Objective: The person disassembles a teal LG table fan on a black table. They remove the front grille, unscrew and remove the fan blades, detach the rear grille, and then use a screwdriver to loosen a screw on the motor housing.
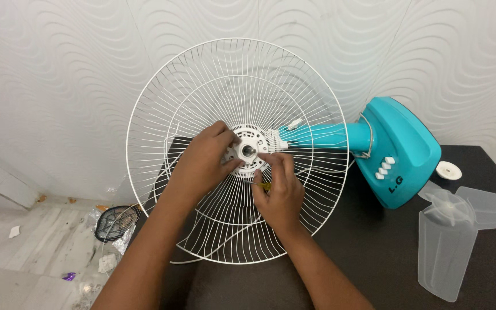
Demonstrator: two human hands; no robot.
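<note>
A white wire fan guard [162, 115] stands upright on a dark table, mounted on a teal fan body [397, 146] lying on its side. My left hand [205, 163] rests on the guard's white hub [248, 150], fingers curled at the hub's left edge. Just below and right of the hub, my right hand [279, 192] is closed on a small yellow-green tool [263, 185], seemingly a screwdriver, with its tip at the hub. The metal motor shaft [248, 151] shows in the hub's centre.
A clear plastic fan blade [454, 229] lies on the dark table [374, 252] at the right, with a small white round cap [448, 170] behind it. Scattered litter and a dark mesh object [113, 223] lie on the floor at left. A patterned white wall stands behind.
</note>
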